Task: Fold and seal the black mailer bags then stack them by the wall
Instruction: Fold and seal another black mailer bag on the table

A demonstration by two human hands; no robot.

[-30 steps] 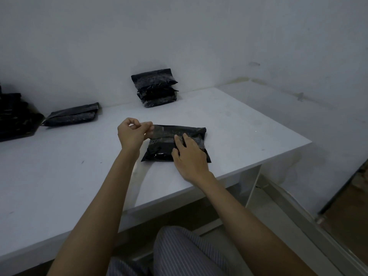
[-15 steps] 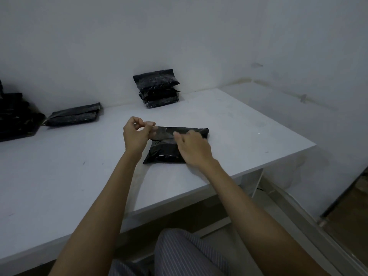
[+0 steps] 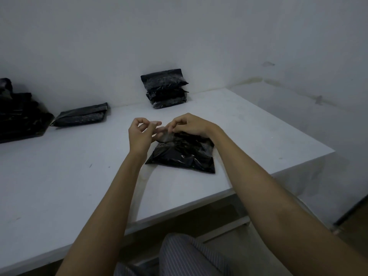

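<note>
1. Mailer bag [image 3: 185, 154] lies on the bench [image 3: 59, 186] near its front edge, under your hands.
2. Left hand [image 3: 142, 134] and right hand [image 3: 188, 124] both pinch what looks like the seal strip at the flap — can't tell for sure.
3. Strip may tear or stick crooked w/ uneven pull.
4. Bag could slide off — nothing pins it.
5. Stack [image 3: 165, 88] by the wall [image 3: 179, 36] leans; may topple.

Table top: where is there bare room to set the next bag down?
Free: the table in front of the lone bag, and right of the stack by the wall. Crowded: the far left pile.
</note>
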